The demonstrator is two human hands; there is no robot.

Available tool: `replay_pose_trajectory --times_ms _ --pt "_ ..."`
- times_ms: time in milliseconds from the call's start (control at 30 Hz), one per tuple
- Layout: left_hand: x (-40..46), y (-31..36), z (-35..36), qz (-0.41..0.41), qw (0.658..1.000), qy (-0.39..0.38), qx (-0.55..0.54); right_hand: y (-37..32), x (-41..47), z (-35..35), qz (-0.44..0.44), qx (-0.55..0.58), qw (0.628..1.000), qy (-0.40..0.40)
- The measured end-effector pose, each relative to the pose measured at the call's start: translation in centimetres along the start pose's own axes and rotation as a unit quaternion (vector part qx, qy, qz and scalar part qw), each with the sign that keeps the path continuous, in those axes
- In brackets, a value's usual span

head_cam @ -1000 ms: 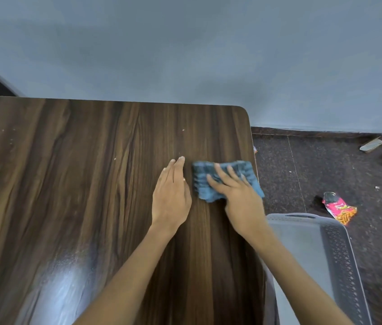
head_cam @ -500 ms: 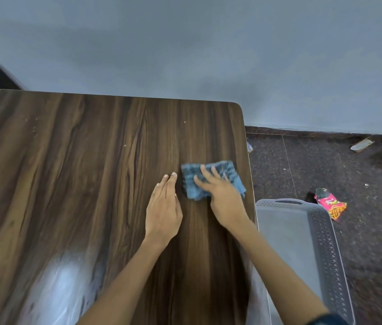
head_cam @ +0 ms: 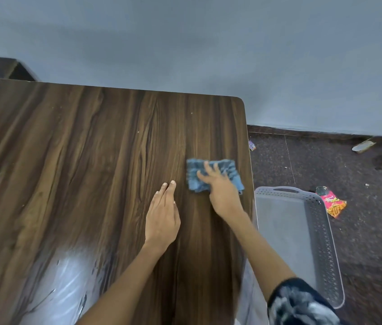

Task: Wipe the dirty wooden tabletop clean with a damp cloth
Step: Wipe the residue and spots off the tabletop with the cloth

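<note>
A dark wooden tabletop (head_cam: 80, 172) fills the left and middle of the view, with a few pale specks on it. A folded blue cloth (head_cam: 197, 170) lies near the table's right edge. My right hand (head_cam: 220, 186) presses flat on the cloth, fingers spread over it. My left hand (head_cam: 162, 214) rests flat on the wood just left of the cloth, fingers together, holding nothing.
A grey perforated plastic basket (head_cam: 321, 231) stands on the dark floor right of the table. A red snack wrapper (head_cam: 333, 202) and small litter lie on the floor. A grey wall runs behind the table. Glare shines on the near left tabletop.
My right hand slid the cloth a little leftward from the table's right edge, then held about there. The left hand stayed flat beside it. The view shifted slightly.
</note>
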State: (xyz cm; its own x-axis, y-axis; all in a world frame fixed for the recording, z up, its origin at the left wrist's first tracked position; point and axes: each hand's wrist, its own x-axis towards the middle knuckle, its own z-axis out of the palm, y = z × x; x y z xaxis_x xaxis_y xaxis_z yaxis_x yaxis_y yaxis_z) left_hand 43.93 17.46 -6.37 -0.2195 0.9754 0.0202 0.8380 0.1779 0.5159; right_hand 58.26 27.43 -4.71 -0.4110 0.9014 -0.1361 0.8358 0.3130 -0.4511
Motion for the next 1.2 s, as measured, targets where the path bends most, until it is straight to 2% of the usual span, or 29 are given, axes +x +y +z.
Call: replay_pose_trajectory --times_ms 67,133,267,367,433,567,633,700,800,900,967,1133,1200 --pt "-0.7 -0.3 0.0 0.003 1.000 -0.001 0.000 -0.4 -4.2 0.7 -0.077 0.005 0.996 -0.041" --pt "-1.4 -0.6 -0.1 0.005 1.000 -0.006 0.003 1.2 -8.0 0.8 -0.105 0.031 0.994 -0.030" --pt "-2.7 -0.9 -0.2 0.002 1.000 -0.006 -0.001 5.4 -8.3 -1.4 0.015 0.062 0.998 0.016" --pt "-3.6 -0.9 -0.4 0.004 1.000 -0.004 0.004 4.7 -4.7 -2.1 0.073 0.032 0.996 0.030" --pt "-4.0 -0.9 -0.5 0.000 1.000 -0.002 0.001 2.8 -4.0 -1.4 0.078 0.036 0.996 0.035" --pt "-4.9 -1.2 -0.7 0.010 1.000 -0.009 0.005 0.7 -9.7 1.4 -0.061 0.043 0.997 -0.030" --pt "-5.5 -1.6 -0.8 0.012 1.000 -0.013 0.010 1.7 -13.5 2.0 -0.095 0.050 0.993 -0.044" --pt "-6.2 -1.8 -0.9 0.015 1.000 -0.014 0.011 3.5 -15.4 1.2 -0.058 0.061 0.996 -0.016" --pt "-7.1 -1.9 -1.2 0.015 1.000 -0.013 0.010 4.9 -13.4 -0.5 0.029 0.073 0.997 0.023" --pt "-7.5 -1.9 -1.3 0.013 1.000 -0.011 0.011 3.6 -9.4 -1.1 0.101 0.073 0.991 0.053" --pt "-7.7 -2.0 -1.2 0.011 1.000 -0.012 0.014 1.9 -8.5 -0.3 0.116 0.060 0.990 0.054" --pt "-8.3 -2.2 -1.2 0.014 1.000 -0.012 0.020 -0.9 -15.4 2.9 -0.042 0.048 0.997 -0.049" --pt "-8.8 -2.3 -1.2 0.015 1.000 -0.012 0.022 0.3 -19.0 3.0 -0.054 0.061 0.996 -0.035"
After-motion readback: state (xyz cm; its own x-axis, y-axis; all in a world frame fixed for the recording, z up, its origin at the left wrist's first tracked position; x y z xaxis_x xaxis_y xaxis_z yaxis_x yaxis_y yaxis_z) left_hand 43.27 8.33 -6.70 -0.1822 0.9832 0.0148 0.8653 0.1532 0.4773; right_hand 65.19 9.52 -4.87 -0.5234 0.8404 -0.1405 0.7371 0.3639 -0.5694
